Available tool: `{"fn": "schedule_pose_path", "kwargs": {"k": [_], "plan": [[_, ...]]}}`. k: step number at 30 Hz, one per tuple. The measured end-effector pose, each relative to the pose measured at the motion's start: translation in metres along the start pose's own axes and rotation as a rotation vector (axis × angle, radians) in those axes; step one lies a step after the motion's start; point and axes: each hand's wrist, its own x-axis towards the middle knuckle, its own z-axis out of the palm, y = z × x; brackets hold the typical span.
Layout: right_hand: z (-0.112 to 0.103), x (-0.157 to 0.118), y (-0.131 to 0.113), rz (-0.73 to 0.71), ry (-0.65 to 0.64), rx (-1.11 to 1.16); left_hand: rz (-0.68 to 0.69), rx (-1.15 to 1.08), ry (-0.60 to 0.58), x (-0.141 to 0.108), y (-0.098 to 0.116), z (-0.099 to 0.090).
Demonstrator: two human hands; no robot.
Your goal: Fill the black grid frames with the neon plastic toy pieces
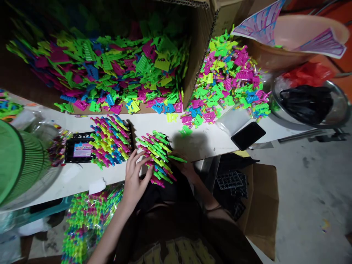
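Observation:
Rows of pink, green, yellow and blue plastic pieces [158, 156] stand in a bundle at the table's front edge. My left hand [136, 176] rests against the left side of this bundle, its fingers spread. At the right side is my right hand [185, 165], its fingers partly hidden beside a green piece [178, 158] that sticks out from the bundle. To the left, a similar set of coloured pieces [110, 141] fills a black tray [70, 148], which has a pink and blue label [83, 150].
A cardboard box [202, 47] full of plastic pieces stands behind, with a loose pile [228, 77] on its right. A phone [248, 135] and a metal bowl [337, 99] are at right, a green basket [30, 154] at left. Below right, an open carton [262, 205] holds black trays [231, 182].

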Motion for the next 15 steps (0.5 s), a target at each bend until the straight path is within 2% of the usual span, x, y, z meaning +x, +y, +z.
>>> {"fn": "schedule_pose_path", "kwargs": {"k": [7, 15], "plan": [[0.001, 0.006, -0.002, -0.069, -0.070, -0.087, 0.049, 0.002, -0.018, 0.003, 0.004, 0.000], [0.007, 0.012, 0.004, -0.079, -0.032, -0.242, 0.062, -0.032, -0.029, 0.001, 0.003, 0.002]]}}
